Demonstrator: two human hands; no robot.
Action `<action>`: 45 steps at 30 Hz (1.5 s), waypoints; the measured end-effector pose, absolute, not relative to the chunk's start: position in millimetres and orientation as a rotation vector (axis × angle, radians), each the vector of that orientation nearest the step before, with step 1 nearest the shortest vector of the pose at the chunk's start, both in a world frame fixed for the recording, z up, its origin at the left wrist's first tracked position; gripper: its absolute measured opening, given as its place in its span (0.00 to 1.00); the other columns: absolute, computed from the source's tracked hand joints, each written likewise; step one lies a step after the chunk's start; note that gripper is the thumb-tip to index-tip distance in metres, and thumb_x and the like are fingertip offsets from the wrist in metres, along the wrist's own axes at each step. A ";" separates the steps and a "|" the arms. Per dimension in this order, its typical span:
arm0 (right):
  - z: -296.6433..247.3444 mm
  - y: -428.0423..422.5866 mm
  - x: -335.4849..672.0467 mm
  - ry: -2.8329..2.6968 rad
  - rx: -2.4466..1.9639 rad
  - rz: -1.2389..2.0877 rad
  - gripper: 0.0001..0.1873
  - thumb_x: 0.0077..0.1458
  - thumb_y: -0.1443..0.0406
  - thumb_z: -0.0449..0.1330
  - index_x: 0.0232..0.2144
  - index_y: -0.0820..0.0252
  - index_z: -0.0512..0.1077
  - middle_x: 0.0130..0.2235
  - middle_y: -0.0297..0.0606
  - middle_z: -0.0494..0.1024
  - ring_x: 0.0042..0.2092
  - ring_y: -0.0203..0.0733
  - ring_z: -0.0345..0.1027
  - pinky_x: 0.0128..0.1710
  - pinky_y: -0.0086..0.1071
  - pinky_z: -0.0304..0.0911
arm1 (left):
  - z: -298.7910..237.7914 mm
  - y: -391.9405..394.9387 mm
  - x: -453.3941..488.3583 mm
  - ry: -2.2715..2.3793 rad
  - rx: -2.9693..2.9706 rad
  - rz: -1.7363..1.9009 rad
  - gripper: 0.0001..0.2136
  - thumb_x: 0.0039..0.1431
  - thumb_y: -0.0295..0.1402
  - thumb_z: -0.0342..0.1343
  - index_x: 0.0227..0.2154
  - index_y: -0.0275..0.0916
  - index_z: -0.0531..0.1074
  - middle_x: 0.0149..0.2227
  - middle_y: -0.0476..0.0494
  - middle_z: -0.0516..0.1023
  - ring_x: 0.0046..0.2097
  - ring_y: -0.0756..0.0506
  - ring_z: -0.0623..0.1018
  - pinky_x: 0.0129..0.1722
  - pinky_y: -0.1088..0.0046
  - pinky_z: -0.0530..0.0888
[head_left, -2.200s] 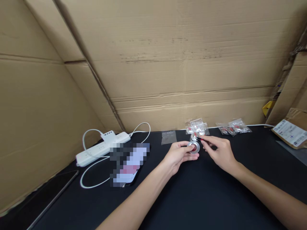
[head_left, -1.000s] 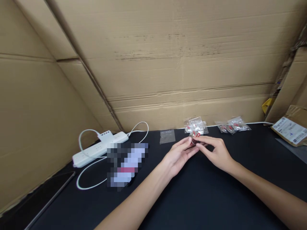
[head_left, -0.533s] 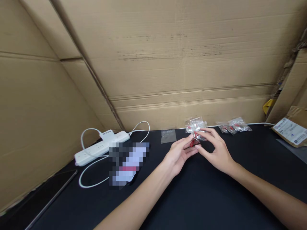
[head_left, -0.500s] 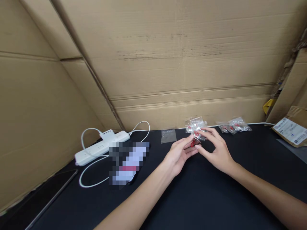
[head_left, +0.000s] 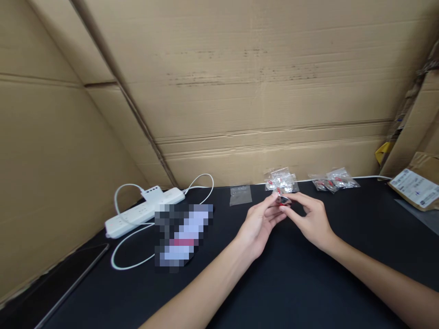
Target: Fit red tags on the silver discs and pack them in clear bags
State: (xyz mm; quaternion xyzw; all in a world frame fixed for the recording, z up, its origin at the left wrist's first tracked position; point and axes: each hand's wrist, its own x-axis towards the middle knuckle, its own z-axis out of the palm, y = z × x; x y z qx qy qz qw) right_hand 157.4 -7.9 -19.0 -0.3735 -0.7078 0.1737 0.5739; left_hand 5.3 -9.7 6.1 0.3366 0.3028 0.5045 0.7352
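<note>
While both forearms reach in from the near edge toward 12 o'clock, the fingertips meet over the far middle of the black desk [head_left: 308, 292]. At 9 o'clock from them lie a white power strip with a looped white cable [head_left: 144, 211] and, nearer, a flat pixelated object [head_left: 181, 237]; a small empty clear plastic bag [head_left: 240, 195] lies just left of the hands. The left hand [head_left: 259, 224] has its fingers curled, tips pinching a small shiny silver piece with red on it [head_left: 283, 200] from the 9 o'clock side. The right hand [head_left: 310, 219] pinches the same piece from 3 o'clock, so both are equally near. The piece is too small and too covered to tell its long axis or which way it points. Just beyond it at 12 o'clock sits a heap of clear bags with red and silver parts [head_left: 281, 180]; a second such heap [head_left: 334, 180] lies at 2 o'clock, by the brown cardboard wall [head_left: 260, 91].
</note>
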 end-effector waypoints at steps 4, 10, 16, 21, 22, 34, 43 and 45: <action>-22.0 -3.8 156.3 -1.596 -0.876 0.574 0.09 0.54 0.65 0.63 0.39 0.56 0.77 0.36 0.38 0.80 0.39 0.45 0.75 0.44 0.41 0.71 | 6.9 -6.7 5.0 0.689 0.583 1.121 0.10 0.56 0.37 0.62 0.30 0.33 0.76 0.35 0.38 0.81 0.39 0.46 0.80 0.48 0.68 0.74; -17.0 -6.8 156.0 -1.671 -0.909 0.467 0.04 0.55 0.68 0.60 0.35 0.58 0.73 0.33 0.37 0.76 0.34 0.41 0.71 0.36 0.35 0.69 | 6.6 -7.7 7.2 0.692 0.529 1.128 0.09 0.57 0.36 0.61 0.30 0.33 0.75 0.34 0.38 0.81 0.38 0.46 0.80 0.48 0.69 0.74; -12.7 -12.0 155.9 -1.819 -0.957 0.178 0.05 0.54 0.71 0.56 0.34 0.58 0.69 0.33 0.37 0.72 0.35 0.41 0.68 0.36 0.34 0.65 | 3.7 -10.4 11.0 0.717 0.550 1.105 0.11 0.57 0.37 0.62 0.28 0.33 0.74 0.32 0.39 0.80 0.36 0.46 0.81 0.47 0.70 0.75; -16.4 -10.3 155.3 -1.904 -1.017 0.057 0.03 0.56 0.70 0.53 0.34 0.59 0.65 0.33 0.38 0.69 0.36 0.43 0.65 0.37 0.36 0.63 | 4.4 -11.5 11.2 0.689 0.531 1.092 0.10 0.57 0.37 0.61 0.29 0.33 0.75 0.32 0.39 0.80 0.38 0.46 0.80 0.47 0.71 0.75; -16.9 -9.9 155.4 -1.908 -1.024 0.056 0.03 0.56 0.70 0.53 0.34 0.59 0.65 0.33 0.38 0.68 0.36 0.43 0.65 0.36 0.36 0.62 | 4.8 -11.7 11.3 0.680 0.527 1.088 0.10 0.57 0.37 0.61 0.29 0.33 0.75 0.32 0.39 0.80 0.38 0.46 0.80 0.47 0.71 0.75; -18.4 0.2 166.3 -1.758 -1.159 0.264 0.03 0.53 0.69 0.54 0.28 0.58 0.66 0.27 0.34 0.69 0.28 0.38 0.63 0.29 0.31 0.59 | -1.1 -1.7 2.3 0.873 0.886 1.046 0.16 0.61 0.44 0.55 0.34 0.32 0.72 0.35 0.31 0.80 0.35 0.43 0.80 0.35 0.67 0.76; -27.2 13.1 175.9 -1.636 -1.269 0.482 0.04 0.50 0.66 0.53 0.26 0.59 0.66 0.24 0.32 0.68 0.25 0.36 0.62 0.27 0.28 0.58 | -2.6 49.5 -67.2 2.086 2.073 1.028 0.11 0.59 0.39 0.52 0.37 0.37 0.72 0.37 0.38 0.79 0.41 0.39 0.78 0.41 0.65 0.71; -30.1 14.8 175.6 -1.630 -1.265 0.521 0.04 0.50 0.65 0.53 0.26 0.59 0.66 0.24 0.32 0.68 0.26 0.36 0.62 0.27 0.28 0.58 | -8.7 52.4 -73.0 2.260 2.146 0.845 0.15 0.60 0.41 0.50 0.40 0.35 0.72 0.40 0.34 0.77 0.43 0.36 0.77 0.41 0.64 0.71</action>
